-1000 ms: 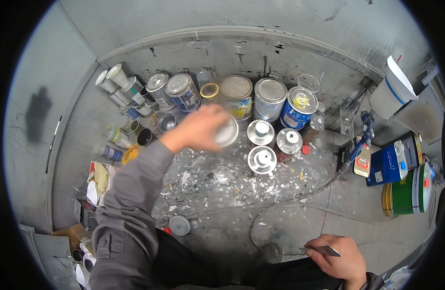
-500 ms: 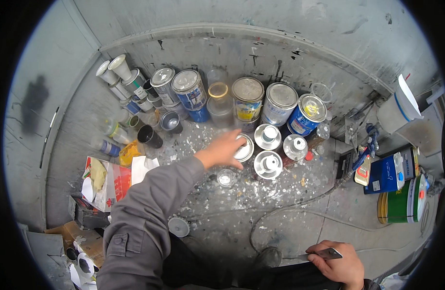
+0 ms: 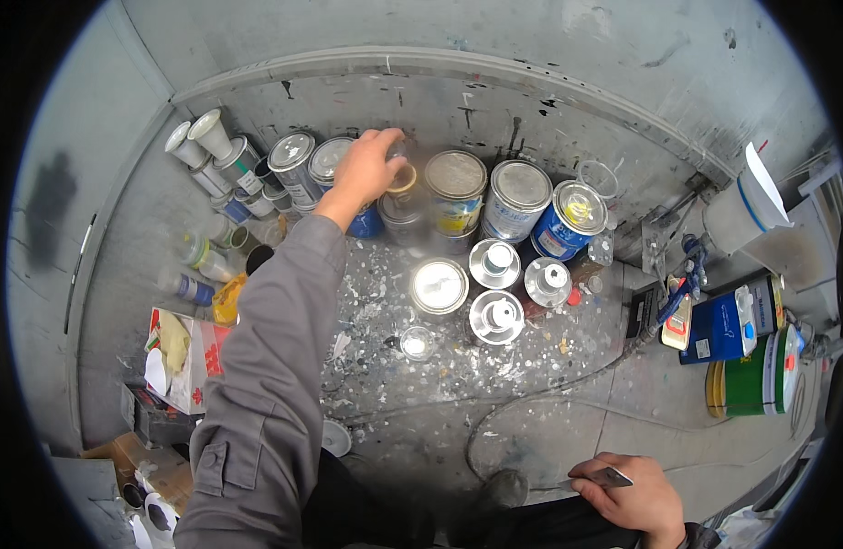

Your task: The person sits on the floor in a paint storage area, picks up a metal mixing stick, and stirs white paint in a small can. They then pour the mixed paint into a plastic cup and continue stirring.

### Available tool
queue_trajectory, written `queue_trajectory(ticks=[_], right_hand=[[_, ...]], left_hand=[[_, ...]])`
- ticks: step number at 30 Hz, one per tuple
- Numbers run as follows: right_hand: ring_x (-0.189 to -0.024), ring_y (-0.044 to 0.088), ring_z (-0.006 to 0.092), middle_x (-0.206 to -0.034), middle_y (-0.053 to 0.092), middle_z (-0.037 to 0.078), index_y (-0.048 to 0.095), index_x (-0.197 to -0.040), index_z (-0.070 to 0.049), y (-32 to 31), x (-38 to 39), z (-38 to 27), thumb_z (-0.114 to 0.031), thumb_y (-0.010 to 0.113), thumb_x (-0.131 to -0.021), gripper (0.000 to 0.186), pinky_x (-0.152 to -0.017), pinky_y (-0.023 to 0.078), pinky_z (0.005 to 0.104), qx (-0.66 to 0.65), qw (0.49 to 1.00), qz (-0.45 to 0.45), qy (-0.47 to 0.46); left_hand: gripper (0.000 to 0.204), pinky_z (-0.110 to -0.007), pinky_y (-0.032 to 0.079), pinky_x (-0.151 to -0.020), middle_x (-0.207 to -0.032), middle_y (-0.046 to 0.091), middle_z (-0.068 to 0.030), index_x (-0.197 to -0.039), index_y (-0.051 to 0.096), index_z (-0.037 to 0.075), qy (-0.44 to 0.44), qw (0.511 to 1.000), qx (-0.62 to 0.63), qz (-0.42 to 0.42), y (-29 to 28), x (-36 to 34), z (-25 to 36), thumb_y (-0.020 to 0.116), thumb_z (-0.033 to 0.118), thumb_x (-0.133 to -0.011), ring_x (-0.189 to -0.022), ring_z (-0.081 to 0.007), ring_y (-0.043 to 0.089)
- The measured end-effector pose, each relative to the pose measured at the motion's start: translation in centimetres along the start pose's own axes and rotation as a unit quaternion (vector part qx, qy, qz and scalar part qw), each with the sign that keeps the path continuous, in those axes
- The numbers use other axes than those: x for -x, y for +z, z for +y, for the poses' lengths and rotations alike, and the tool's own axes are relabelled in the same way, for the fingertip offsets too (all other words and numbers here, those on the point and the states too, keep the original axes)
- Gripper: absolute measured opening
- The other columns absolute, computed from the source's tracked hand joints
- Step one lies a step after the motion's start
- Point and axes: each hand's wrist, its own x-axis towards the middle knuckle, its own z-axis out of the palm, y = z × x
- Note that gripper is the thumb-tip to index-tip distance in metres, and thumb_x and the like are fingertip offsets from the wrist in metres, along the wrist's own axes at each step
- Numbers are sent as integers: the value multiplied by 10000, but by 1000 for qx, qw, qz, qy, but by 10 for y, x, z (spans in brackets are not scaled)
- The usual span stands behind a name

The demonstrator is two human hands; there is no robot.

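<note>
My left hand (image 3: 365,171) reaches to the back row by the wall, its fingers curved round a clear plastic cup (image 3: 397,150) that is mostly hidden by the hand. Just in front of the cup stands a translucent tub with a yellowish rim (image 3: 401,179). A blue-labelled paint can (image 3: 365,222) is partly covered by my left wrist. Low on the right, above my leg, my right hand (image 3: 633,497) is closed on a flat metal spatula (image 3: 611,477). Nearer the middle sits a can with a shiny silver lid (image 3: 440,285), beside several silver-topped tins (image 3: 496,317).
Several large paint cans (image 3: 517,197) line the wall. Dark cups and cans (image 3: 229,165) stand at left, above an open red-and-white box (image 3: 182,357). A hose (image 3: 494,416) crosses the paint-spattered floor. Blue (image 3: 719,328) and green (image 3: 755,375) containers stand at right.
My left hand has left the silver-lidded can and moved up and left to the clear cup at the wall. My right hand still holds the spatula in about the same place.
</note>
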Motion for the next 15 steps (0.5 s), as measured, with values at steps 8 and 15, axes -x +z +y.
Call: queue_trajectory(ticks=[8, 15], right_hand=[[-829, 721, 320, -953, 757, 52, 785, -1023, -137, 1, 1, 8, -298, 718, -974, 181, -701, 569, 406, 14, 999, -6, -39], [-838, 726, 309, -951, 757, 54, 785, -1023, -135, 2, -4, 10, -295, 715, -979, 181, -705, 572, 393, 17, 997, -1, -74]], left_hand=[[406, -422, 548, -868, -1171, 678, -146, -1274, 698, 116, 95, 979, 55, 171, -70, -4, 44, 782, 273, -910, -959, -310, 671], [375, -255, 474, -652, -1055, 667, 0, -1270, 722, 110, 187, 951, 191, 153, -64, -26, 138, 799, 217, -920, -702, -67, 483]])
